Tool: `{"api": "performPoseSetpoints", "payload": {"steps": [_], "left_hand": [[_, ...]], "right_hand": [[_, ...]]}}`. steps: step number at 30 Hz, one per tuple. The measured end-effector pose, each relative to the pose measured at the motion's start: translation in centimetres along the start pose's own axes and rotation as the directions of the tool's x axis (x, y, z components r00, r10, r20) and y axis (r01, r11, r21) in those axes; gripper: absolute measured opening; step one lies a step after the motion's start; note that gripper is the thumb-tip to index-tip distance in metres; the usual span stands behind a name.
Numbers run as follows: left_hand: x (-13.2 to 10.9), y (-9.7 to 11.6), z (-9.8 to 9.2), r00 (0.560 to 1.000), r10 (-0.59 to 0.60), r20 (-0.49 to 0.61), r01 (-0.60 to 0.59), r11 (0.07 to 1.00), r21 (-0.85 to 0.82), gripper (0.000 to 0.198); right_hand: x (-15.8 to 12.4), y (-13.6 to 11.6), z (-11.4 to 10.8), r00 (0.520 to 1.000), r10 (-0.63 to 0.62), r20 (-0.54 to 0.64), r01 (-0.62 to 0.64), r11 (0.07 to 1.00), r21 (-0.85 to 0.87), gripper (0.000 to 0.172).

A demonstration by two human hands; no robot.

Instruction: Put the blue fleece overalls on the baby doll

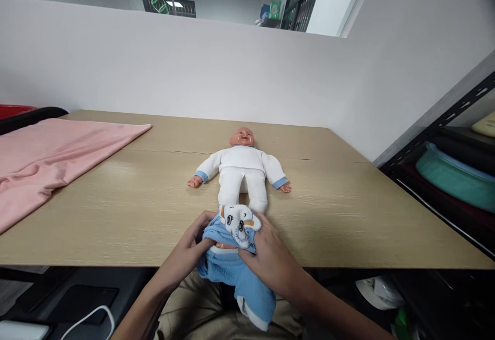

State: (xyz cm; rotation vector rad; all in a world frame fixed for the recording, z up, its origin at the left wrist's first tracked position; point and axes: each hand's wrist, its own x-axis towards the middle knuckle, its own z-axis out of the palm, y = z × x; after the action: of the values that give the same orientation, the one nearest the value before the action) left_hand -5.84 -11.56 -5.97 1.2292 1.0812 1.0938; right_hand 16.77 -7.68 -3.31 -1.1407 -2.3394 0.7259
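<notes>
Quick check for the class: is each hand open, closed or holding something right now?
Left hand: closed, holding the left side of the blue garment.
Right hand: closed, holding its right side, by the white animal face.

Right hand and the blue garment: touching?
Touching. The head view shows it: the right hand grips the blue garment, its thumb lying against the fabric just below the white cartoon face.

The garment (235, 273) is nubby cloth, the doll's head (243, 137) smooth, glossy plastic.
</notes>
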Motion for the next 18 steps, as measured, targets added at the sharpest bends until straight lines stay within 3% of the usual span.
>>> {"api": "performPoseSetpoints", "payload": {"steps": [4,9,14,18], "left_hand": [[0.3,-0.1,-0.2,0.999,-0.020,0.028,0.023,0.994,-0.109,0.031],[1.1,-0.9,-1.2,0.999,-0.030,0.042,0.035,0.991,-0.130,0.029],[2.5,-0.5,-1.8,0.998,0.033,0.050,-0.034,0.999,0.022,0.025],[3.4,2.0,-2.0,0.991,-0.002,0.136,-0.020,0.987,0.160,0.014]], "right_hand": [[0.2,0.0,-0.4,0.999,-0.032,-0.017,0.032,0.999,0.006,0.049],[0.3,0.0,-1.5,1.000,-0.017,0.000,0.017,0.998,0.064,0.040],[1.0,0.9,-2.5,0.999,0.017,0.037,-0.018,0.999,0.040,0.030],[2.7,2.8,-3.6,0.991,-0.125,0.041,0.119,0.984,0.130,0.025]]}}
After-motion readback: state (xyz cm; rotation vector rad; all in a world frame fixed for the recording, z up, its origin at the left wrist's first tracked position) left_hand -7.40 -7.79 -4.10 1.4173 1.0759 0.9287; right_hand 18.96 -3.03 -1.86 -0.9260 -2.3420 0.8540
